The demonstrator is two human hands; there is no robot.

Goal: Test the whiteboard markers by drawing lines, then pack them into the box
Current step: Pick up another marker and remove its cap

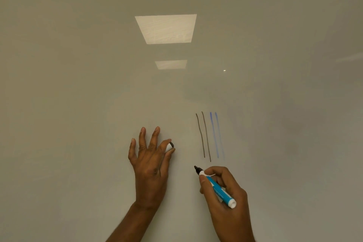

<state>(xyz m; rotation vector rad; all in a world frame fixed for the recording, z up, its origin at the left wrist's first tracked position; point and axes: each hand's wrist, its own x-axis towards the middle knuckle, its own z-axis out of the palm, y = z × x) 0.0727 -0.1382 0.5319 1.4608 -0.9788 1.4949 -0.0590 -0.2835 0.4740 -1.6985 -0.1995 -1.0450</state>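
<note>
Whiteboard point(82, 84) edge high above lines point(206, 136) | right hand point(227, 202): marker point(218, 187) | left hand point(151, 163): cap point(170, 146)

Glossy whiteboard point(78, 84), two dark lines point(206, 136), two blue lines point(214, 135) (fainter), side by side

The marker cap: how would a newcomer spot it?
Start at the big whiteboard and find the left hand spread on it, left of the drawn lines. The marker cap is pinched between its thumb and forefinger. It is a small white stub with a dark end, unlike the long blue marker in the right hand.
</note>
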